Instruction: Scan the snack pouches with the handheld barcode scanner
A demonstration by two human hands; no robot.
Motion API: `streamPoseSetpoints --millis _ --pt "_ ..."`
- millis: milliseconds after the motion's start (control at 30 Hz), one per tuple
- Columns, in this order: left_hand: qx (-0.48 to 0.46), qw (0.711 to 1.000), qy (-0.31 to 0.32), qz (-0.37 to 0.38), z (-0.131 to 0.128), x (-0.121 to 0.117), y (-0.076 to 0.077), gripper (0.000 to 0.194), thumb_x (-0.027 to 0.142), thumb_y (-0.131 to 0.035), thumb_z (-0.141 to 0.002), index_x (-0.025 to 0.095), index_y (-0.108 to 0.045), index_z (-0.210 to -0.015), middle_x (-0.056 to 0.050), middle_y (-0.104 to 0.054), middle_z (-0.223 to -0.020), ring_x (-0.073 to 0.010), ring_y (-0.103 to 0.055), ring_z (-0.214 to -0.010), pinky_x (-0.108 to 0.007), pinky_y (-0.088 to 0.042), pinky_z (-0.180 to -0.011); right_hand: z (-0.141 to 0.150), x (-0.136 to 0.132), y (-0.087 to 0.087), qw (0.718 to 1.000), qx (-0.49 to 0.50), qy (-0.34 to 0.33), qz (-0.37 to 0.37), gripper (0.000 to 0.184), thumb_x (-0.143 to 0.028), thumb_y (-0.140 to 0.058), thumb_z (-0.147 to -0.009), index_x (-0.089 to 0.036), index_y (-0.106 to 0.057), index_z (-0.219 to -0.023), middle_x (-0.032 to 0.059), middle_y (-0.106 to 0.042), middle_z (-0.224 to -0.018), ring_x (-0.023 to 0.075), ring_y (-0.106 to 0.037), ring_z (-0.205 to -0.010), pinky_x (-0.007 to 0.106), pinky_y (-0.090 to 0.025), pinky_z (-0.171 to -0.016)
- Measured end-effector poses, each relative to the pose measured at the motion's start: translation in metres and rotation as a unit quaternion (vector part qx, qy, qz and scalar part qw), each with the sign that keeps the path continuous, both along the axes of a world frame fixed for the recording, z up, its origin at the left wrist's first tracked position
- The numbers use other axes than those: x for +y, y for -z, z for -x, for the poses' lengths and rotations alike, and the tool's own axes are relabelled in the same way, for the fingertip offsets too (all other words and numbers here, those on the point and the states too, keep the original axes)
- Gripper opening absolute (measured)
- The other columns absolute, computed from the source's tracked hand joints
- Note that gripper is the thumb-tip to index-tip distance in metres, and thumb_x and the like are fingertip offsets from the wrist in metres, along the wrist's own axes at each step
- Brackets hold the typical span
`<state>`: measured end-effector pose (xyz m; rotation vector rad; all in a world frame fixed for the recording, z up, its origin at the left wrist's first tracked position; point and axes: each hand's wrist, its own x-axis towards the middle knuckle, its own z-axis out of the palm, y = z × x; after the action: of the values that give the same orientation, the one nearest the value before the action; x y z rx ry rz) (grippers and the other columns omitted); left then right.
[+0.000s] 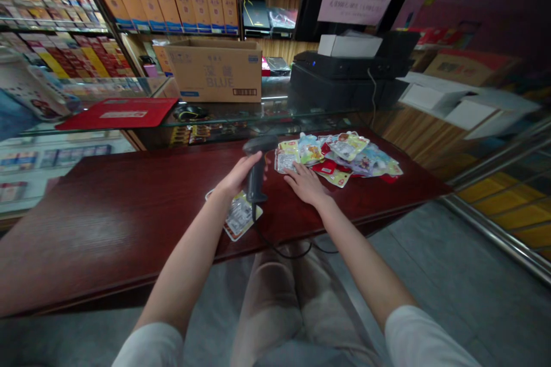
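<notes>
My left hand [238,176] is wrapped round the handle of a dark handheld barcode scanner [256,175], held upright with its head toward the packets. A black cable hangs from the handle's base. Below the scanner, a flat packet [241,219] with a silvery printed back lies on the dark red table [142,200], partly hidden by my left wrist. My right hand [306,184] lies palm down, fingers stretched out, its fingertips touching a packet [287,161] at the left edge of a pile. That pile of colourful plastic packets [348,155] overlaps across the table's right side.
Behind the table runs a glass counter with a cardboard box [217,73], a red mat [123,113], a computer mouse [189,112] and a black machine [344,86]. Shelves of boxes [172,3] stand behind. A metal railing [499,235] is at right.
</notes>
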<state>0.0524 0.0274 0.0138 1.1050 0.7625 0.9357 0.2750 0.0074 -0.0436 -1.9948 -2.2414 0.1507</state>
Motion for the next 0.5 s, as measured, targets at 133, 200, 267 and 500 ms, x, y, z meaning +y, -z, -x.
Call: streamPoseSetpoints --millis 133,200,267,500 --pt "0.003 1.0 -0.01 0.002 0.002 0.002 -0.001 0.056 0.065 -0.076 -0.067 0.013 -0.069 -0.087 -0.003 -0.066 -0.072 -0.0111 -0.06 -0.054 -0.023 -0.048 -0.052 -0.006 0.002 0.002 1.0 -0.002 0.018 0.007 0.054 -0.051 -0.029 -0.103 -0.031 -0.045 -0.15 0.0075 -0.026 -0.165 0.0289 -0.025 -0.152 0.05 -0.029 -0.119" --pt "0.001 1.0 -0.012 0.002 0.002 0.003 0.0 0.056 0.066 -0.076 -0.067 0.014 -0.069 -0.086 -0.003 -0.065 -0.072 -0.0109 -0.06 -0.054 -0.023 -0.048 -0.052 -0.01 0.003 0.003 1.0 -0.005 0.02 0.011 0.055 -0.052 -0.028 -0.103 -0.03 -0.044 -0.151 0.0082 -0.026 -0.166 0.0295 -0.024 -0.152 0.05 -0.03 -0.118" --pt "-0.001 1.0 -0.01 0.001 0.003 0.003 0.0 0.057 0.066 -0.076 -0.066 0.014 -0.069 -0.086 -0.002 -0.065 -0.072 -0.0109 -0.06 -0.054 -0.023 -0.048 -0.053 -0.014 0.003 0.003 1.0 -0.008 0.02 0.01 0.056 -0.052 -0.027 -0.103 -0.029 -0.044 -0.151 0.0094 -0.026 -0.166 0.0298 -0.024 -0.152 0.049 -0.032 -0.117" --pt "-0.001 1.0 -0.01 0.002 0.003 0.003 0.0 0.054 0.064 -0.074 -0.07 0.014 -0.068 -0.086 -0.003 -0.065 -0.072 -0.0113 -0.06 -0.055 -0.024 -0.049 -0.054 -0.03 0.005 0.01 0.999 0.003 0.011 -0.041 0.051 -0.046 -0.035 -0.103 -0.024 -0.052 -0.146 0.0116 -0.037 -0.161 0.0311 -0.032 -0.149 0.049 -0.034 -0.117"
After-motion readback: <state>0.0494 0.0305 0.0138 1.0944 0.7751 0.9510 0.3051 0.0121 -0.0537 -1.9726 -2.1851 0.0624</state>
